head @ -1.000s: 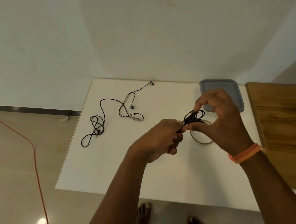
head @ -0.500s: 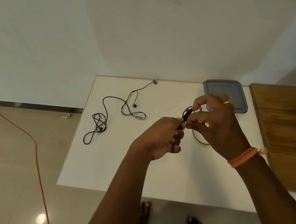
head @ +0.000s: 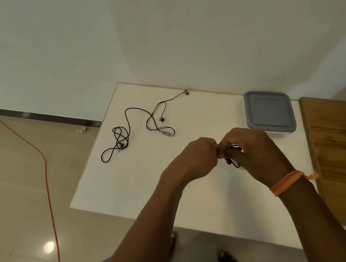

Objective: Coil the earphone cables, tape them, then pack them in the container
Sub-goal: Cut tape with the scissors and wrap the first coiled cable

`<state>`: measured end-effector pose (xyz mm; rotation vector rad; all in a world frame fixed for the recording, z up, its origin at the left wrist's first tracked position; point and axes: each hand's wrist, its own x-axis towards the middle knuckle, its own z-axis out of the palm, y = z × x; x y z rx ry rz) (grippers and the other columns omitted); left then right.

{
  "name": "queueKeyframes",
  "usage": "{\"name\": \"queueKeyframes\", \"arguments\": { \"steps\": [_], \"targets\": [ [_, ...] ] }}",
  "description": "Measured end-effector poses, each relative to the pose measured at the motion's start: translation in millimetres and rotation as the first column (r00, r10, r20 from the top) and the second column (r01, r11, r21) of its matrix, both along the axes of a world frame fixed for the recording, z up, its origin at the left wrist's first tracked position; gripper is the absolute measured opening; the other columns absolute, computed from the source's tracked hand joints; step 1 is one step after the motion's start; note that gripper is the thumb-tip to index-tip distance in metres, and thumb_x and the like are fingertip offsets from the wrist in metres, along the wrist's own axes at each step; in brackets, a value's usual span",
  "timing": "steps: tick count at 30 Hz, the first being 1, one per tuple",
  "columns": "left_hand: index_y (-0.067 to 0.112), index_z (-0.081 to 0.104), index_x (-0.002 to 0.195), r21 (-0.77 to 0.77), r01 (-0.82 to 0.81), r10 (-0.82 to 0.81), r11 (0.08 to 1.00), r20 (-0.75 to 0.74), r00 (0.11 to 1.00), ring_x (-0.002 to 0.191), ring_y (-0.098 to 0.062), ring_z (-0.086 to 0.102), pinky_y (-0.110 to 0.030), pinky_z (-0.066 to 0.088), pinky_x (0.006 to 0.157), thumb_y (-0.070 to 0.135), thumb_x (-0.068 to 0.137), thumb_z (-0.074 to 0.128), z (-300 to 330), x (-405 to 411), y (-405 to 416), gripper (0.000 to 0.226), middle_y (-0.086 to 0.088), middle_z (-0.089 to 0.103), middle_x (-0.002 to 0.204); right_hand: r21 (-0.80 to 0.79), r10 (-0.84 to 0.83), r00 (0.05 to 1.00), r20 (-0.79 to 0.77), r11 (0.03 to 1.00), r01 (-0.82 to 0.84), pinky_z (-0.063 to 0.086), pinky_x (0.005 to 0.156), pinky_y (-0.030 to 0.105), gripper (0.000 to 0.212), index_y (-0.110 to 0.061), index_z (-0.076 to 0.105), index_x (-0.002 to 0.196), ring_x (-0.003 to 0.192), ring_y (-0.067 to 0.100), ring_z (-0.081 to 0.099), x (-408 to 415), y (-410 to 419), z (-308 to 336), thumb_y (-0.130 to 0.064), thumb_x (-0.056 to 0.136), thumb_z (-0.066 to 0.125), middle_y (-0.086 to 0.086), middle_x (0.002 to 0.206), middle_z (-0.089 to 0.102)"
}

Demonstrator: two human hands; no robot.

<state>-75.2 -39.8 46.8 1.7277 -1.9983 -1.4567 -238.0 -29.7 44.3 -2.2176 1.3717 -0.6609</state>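
Our left hand (head: 194,158) and right hand (head: 253,150) meet above the table (head: 131,188), fingers curled, both pinching a coiled cable (head: 232,158); another earphone (head: 143,125) lies loose near the container (head: 269,114).

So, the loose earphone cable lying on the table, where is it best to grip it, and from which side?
Pinch the loose earphone cable at its bunched loops, coming from above. There several strands cross, so one pinch lifts most of it; the single flat strands are thin and probably harder to catch.
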Motion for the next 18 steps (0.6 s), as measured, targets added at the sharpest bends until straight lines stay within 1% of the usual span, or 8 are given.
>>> {"name": "queueKeyframes", "arguments": {
  "steps": [2,4,5,8,11,14,16,18],
  "targets": [
    [0.001,0.063,0.107,-0.024,0.032,-0.031,0.999,0.035,0.999,0.075,-0.022,0.048,-0.024,0.034,0.055,0.008,0.1,0.04,-2,-2,2,0.025,-0.009,0.059,0.085,0.159,-0.083,0.995,0.058,0.985,0.073,0.054,0.064,0.025,0.009,-0.014,0.07,0.074,0.065,0.012,0.062,-2,2,2,-0.009,0.078,0.076,-0.002,0.072,0.067],
    [0.005,0.063,0.107,-0.02,0.057,-0.056,0.998,0.032,0.998,0.072,-0.019,0.048,-0.022,0.034,0.054,0.009,0.1,0.041,-3,-3,3,0.023,0.0,0.053,0.077,0.312,-0.173,0.974,0.147,0.942,0.12,0.053,0.063,0.017,0.011,-0.013,0.071,0.072,0.065,0.008,0.065,-4,2,5,-0.009,0.072,0.081,-0.006,0.069,0.069],
    [0.007,0.063,0.106,-0.015,0.074,-0.073,0.997,0.031,0.997,0.069,-0.017,0.047,-0.022,0.034,0.054,0.009,0.1,0.041,-2,-3,3,0.023,0.002,0.051,0.074,0.376,-0.207,0.963,0.172,0.917,0.13,0.055,0.063,0.018,0.011,-0.012,0.071,0.073,0.064,0.008,0.066,-5,3,6,-0.01,0.07,0.082,-0.005,0.068,0.07],
    [0.014,0.059,0.099,0.001,0.111,-0.111,0.994,-0.002,0.994,0.063,-0.009,0.044,-0.022,0.033,0.055,0.011,0.102,0.039,-2,-1,3,0.021,0.007,0.048,0.072,0.512,-0.286,0.935,0.211,0.847,0.143,0.06,0.069,0.03,0.019,-0.011,0.071,0.08,0.067,0.016,0.071,-7,4,11,-0.013,0.067,0.084,0.002,0.071,0.073],
    [0.022,0.055,0.091,0.009,0.139,-0.137,0.99,-0.098,0.986,0.063,-0.009,0.043,-0.024,0.034,0.058,0.016,0.104,0.038,2,2,3,0.022,0.008,0.046,0.072,0.657,-0.411,0.855,0.316,0.745,0.115,0.056,0.079,0.034,0.043,-0.014,0.064,0.102,0.075,0.025,0.072,-14,3,14,-0.014,0.064,0.085,0.01,0.077,0.074],
    [0.016,0.058,0.091,0.023,0.158,-0.149,0.987,-0.211,0.966,0.063,-0.01,0.04,-0.023,0.033,0.058,0.019,0.105,0.039,7,3,4,0.024,0.006,0.044,0.07,0.73,-0.483,0.776,0.406,0.682,0.043,0.051,0.087,0.036,0.049,-0.012,0.066,0.107,0.077,0.03,0.072,-20,4,17,-0.018,0.061,0.081,0.012,0.073,0.071],
    [0.016,0.058,0.091,0.018,0.175,-0.167,0.984,-0.223,0.96,0.064,-0.01,0.04,-0.023,0.033,0.06,0.021,0.106,0.039,7,2,4,0.025,0.005,0.044,0.071,0.758,-0.522,0.738,0.427,0.652,0.022,0.056,0.081,0.036,0.047,-0.009,0.066,0.108,0.075,0.032,0.072,-21,4,17,-0.014,0.063,0.077,0.012,0.071,0.07],
    [0.017,0.059,0.094,0.02,0.187,-0.178,0.982,-0.211,0.961,0.066,-0.011,0.042,-0.025,0.035,0.062,0.024,0.106,0.039,6,1,5,0.025,0.005,0.046,0.072,0.772,-0.543,0.735,0.406,0.634,0.042,0.057,0.073,0.032,0.043,-0.008,0.065,0.111,0.074,0.033,0.072,-17,3,16,-0.008,0.07,0.075,0.015,0.076,0.071]
  ]
}}
